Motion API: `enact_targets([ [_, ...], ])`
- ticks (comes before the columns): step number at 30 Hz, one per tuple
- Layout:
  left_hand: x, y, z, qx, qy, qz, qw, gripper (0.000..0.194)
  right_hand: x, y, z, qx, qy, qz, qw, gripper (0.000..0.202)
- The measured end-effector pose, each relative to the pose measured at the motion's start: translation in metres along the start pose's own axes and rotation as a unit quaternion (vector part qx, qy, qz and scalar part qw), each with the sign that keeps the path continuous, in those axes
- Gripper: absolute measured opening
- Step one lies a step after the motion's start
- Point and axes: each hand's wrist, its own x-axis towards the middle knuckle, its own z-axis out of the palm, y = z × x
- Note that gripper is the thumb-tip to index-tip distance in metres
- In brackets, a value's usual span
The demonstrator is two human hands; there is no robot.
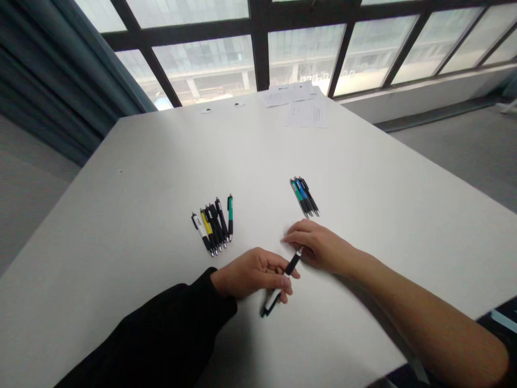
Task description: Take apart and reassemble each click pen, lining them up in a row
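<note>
My left hand (254, 275) is closed on a white and black click pen (273, 295), pinched between thumb and fingers. The pen slants, its metal tip pointing up and right toward my right hand (317, 243). That hand rests on the table, fingers reaching left and a little bent, with nothing seen in its grasp; the pen tip lies close by its thumb side. Just beyond it are three pens side by side: green (299, 197), blue (304, 195) and black (310, 197). Left of these lies another row, with a white pen (202, 233), a yellow pen (207, 225), several black pens (222, 221) and a green pen (230, 216).
All this lies on a large white table (161, 161). Printed paper sheets (307, 112) lie at its far edge, with two small white pieces (206, 110) to their left. Behind stand dark-framed windows (262, 48) and a blue-grey curtain (60, 70).
</note>
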Motion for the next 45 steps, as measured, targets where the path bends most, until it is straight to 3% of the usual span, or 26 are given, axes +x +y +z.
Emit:
enact_targets([
  [3,0.0,-0.001,0.0,0.001,0.004,0.0,1.0,0.036,0.0,-0.002,-0.006,0.047,0.031,0.033,0.998,0.021],
  [6,0.0,-0.002,-0.001,-0.008,0.005,-0.001,1.0,0.035,-0.003,-0.008,-0.02,0.245,0.097,0.105,0.959,0.013],
  [9,0.0,-0.003,-0.002,-0.017,0.002,-0.004,1.0,0.034,-0.006,-0.011,-0.027,0.4,0.083,0.121,0.905,0.02],
  [12,0.0,-0.003,-0.002,-0.017,0.002,-0.004,1.0,0.035,-0.007,-0.011,-0.026,0.438,0.048,0.117,0.89,0.023],
  [21,0.0,-0.003,-0.002,-0.02,0.006,-0.005,1.0,0.035,-0.008,-0.01,-0.028,0.444,0.054,0.12,0.886,0.02],
  [27,-0.001,-0.003,-0.001,-0.028,-0.008,-0.007,1.0,0.036,-0.009,-0.01,-0.025,0.414,-0.014,0.125,0.901,0.015],
  [31,-0.001,-0.005,-0.003,-0.022,-0.013,-0.015,1.0,0.035,-0.007,-0.01,-0.022,0.294,-0.027,0.124,0.947,0.017],
  [35,0.0,-0.007,-0.004,-0.023,-0.005,-0.019,1.0,0.032,-0.004,-0.011,-0.025,0.152,-0.038,0.107,0.982,0.037],
  [40,0.0,-0.005,-0.003,-0.031,-0.01,-0.026,0.999,0.033,-0.004,-0.017,-0.03,0.208,-0.077,0.125,0.967,0.03],
  [43,-0.001,-0.004,-0.002,-0.033,-0.014,-0.033,0.999,0.033,-0.005,-0.018,-0.03,0.191,-0.09,0.181,0.961,0.048],
  [45,-0.001,-0.004,-0.002,-0.039,-0.011,-0.029,0.999,0.032,-0.006,-0.018,-0.029,0.197,-0.078,0.193,0.958,0.048],
])
